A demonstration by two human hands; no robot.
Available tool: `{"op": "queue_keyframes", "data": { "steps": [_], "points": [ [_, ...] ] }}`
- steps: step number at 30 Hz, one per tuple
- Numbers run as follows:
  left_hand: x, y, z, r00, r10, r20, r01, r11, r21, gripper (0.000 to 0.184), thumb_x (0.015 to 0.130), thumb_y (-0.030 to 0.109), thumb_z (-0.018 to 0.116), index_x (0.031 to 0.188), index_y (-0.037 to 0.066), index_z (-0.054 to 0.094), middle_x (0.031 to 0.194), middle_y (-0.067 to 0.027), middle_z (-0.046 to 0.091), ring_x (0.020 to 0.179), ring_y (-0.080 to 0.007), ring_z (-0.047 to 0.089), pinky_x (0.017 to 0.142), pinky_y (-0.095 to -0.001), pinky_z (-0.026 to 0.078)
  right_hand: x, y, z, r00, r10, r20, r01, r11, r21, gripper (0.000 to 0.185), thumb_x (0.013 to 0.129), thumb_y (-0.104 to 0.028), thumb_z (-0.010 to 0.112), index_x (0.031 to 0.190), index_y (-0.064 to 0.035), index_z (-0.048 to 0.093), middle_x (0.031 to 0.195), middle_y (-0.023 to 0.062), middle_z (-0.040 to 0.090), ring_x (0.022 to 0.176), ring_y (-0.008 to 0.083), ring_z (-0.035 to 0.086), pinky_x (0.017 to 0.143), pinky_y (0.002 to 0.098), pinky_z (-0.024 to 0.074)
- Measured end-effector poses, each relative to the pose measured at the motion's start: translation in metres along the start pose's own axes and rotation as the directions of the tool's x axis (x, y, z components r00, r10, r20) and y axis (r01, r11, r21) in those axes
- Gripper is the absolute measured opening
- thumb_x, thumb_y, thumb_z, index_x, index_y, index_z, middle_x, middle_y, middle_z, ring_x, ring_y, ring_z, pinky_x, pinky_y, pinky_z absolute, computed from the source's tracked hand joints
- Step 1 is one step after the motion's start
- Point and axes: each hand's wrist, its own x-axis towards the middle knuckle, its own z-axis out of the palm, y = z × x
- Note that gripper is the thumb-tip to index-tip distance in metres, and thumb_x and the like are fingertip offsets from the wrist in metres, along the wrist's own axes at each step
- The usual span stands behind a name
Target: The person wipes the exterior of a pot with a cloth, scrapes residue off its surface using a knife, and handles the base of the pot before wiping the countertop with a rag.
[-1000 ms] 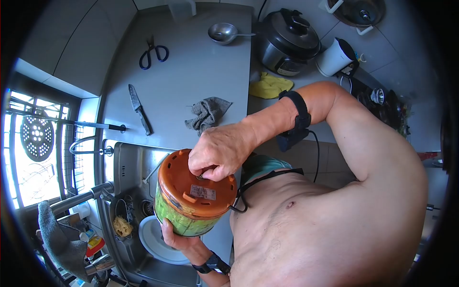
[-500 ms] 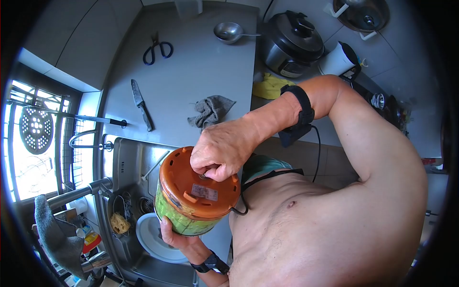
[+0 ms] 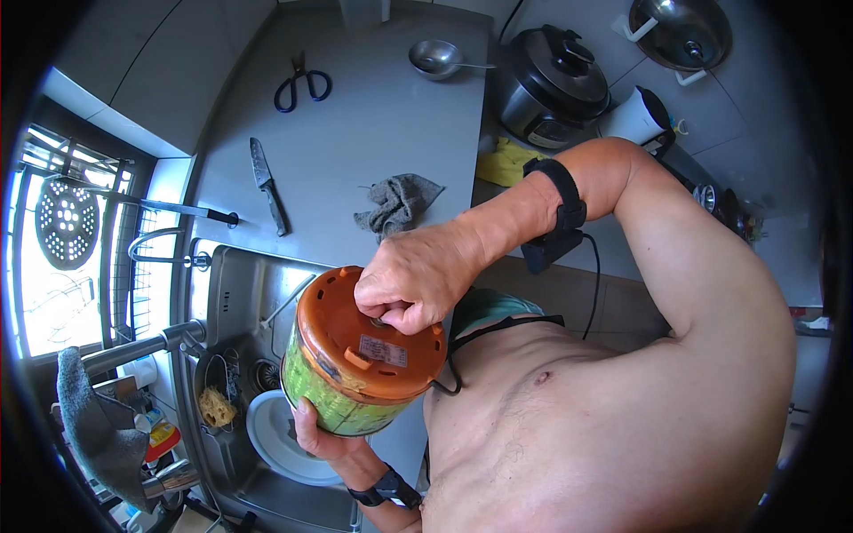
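A round container (image 3: 342,391) with green patterned sides is held tilted over the sink's edge, its orange face with slots, small feet and a label turned up. My left hand (image 3: 318,433) supports it from below, thumb on the green side and the other fingers mostly hidden. Over the centre of the orange face, my right hand (image 3: 413,277) is closed, fingertips pinched at a small metal part whose shape I cannot make out. A crumpled grey cloth (image 3: 400,202) lies on the counter just beyond my right hand.
The counter (image 3: 355,124) holds a knife (image 3: 267,186), scissors (image 3: 302,84) and a metal ladle (image 3: 435,59). A sink (image 3: 267,475) contains a white basin (image 3: 283,444) and a sponge (image 3: 216,407). A cooker (image 3: 551,89), yellow cloth (image 3: 508,163) and kettle (image 3: 635,120) stand rightward.
The view has shifted slightly, so the counter items appear a little farther right and higher. Both hands keep their places on the container, with only slight movement.
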Motion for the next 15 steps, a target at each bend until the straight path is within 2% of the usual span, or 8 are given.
{"op": "queue_keyframes", "data": {
  "steps": [6, 9, 12, 14, 15],
  "points": [
    [-0.002, 0.002, 0.014, 0.990, 0.064, -0.124, -0.052, 0.994, 0.092, 0.060, 0.093, 0.031, 0.058, 0.139, -0.008, 0.049, 0.129, -0.0220, 0.062, 0.116, -0.0305, 0.063, 0.105, -0.0442, 0.049, -0.002, 0.002, 0.005, 0.999, 0.026, -0.046, -0.024, 0.999, 0.042, 0.014, 0.074, -0.007, 0.065, 0.070, -0.0017, 0.053, 0.059, 0.0135, 0.059, 0.056, 0.0334, 0.061, 0.054, 0.0397, 0.0477],
    [-0.001, 0.004, 0.017, 0.977, 0.127, -0.171, -0.095, 0.979, 0.183, 0.064, 0.090, 0.032, 0.060, 0.139, -0.007, 0.049, 0.131, -0.0216, 0.060, 0.116, -0.0303, 0.063, 0.104, -0.0435, 0.049, -0.001, 0.003, 0.003, 0.997, 0.061, -0.046, -0.058, 0.996, 0.068, 0.014, 0.075, -0.008, 0.066, 0.072, -0.0009, 0.054, 0.061, 0.0142, 0.060, 0.057, 0.0337, 0.062, 0.055, 0.0399, 0.0481],
    [-0.001, 0.008, 0.044, 0.960, 0.234, -0.151, -0.166, 0.916, 0.364, 0.085, 0.080, 0.034, 0.073, 0.144, -0.010, 0.039, 0.134, -0.0232, 0.055, 0.116, -0.0328, 0.061, 0.102, -0.0440, 0.050, -0.003, 0.001, 0.004, 0.990, 0.139, -0.037, -0.134, 0.983, 0.126, 0.013, 0.077, -0.007, 0.065, 0.075, -0.0004, 0.054, 0.063, 0.0131, 0.061, 0.057, 0.0310, 0.062, 0.054, 0.0381, 0.0481],
    [-0.004, 0.010, 0.055, 0.953, 0.268, -0.140, -0.189, 0.891, 0.413, 0.087, 0.078, 0.034, 0.075, 0.144, -0.011, 0.039, 0.132, -0.0229, 0.056, 0.116, -0.0326, 0.061, 0.101, -0.0435, 0.050, -0.005, 0.003, 0.008, 0.985, 0.163, -0.059, -0.151, 0.973, 0.177, 0.012, 0.078, -0.003, 0.063, 0.079, -0.0010, 0.052, 0.063, 0.0098, 0.057, 0.055, 0.0263, 0.060, 0.053, 0.0352, 0.0471],
    [-0.005, 0.011, 0.059, 0.949, 0.284, -0.134, -0.201, 0.877, 0.437, 0.088, 0.078, 0.034, 0.076, 0.144, -0.011, 0.039, 0.132, -0.0228, 0.056, 0.115, -0.0326, 0.061, 0.101, -0.0433, 0.050, -0.005, 0.002, 0.008, 0.979, 0.193, -0.062, -0.178, 0.966, 0.188, 0.012, 0.079, -0.007, 0.065, 0.079, -0.0001, 0.055, 0.065, 0.0115, 0.061, 0.057, 0.0270, 0.062, 0.055, 0.0360, 0.0486]
  ]
}}
